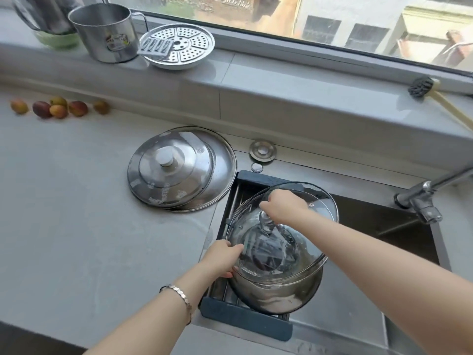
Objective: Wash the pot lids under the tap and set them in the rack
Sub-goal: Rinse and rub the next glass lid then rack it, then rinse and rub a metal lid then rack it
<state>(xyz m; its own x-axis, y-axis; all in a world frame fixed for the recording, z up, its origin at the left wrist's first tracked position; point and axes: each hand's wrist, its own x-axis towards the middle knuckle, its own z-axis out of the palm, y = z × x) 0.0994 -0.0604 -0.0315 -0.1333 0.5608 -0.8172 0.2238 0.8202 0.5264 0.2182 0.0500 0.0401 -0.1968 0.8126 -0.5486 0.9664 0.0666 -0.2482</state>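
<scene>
Looking down through the head camera, we have both hands on the glass lid, which sits tilted over the drying rack laid across the left end of the sink. Our left hand pinches its near-left rim, while our right hand curls over the far rim, just beyond the knob. Beneath the glass lies a steel piece already in the rack (lid or bowl, we cannot tell).

We judge this lid washed and all but placed. Two steel lids lie stacked on the counter just left of the rack, spotted, so probably not yet washed.

The tap stands to the right with no water showing, and the basin under it is open. The rack looks mostly filled, its dark end bars close at near and far.
</scene>
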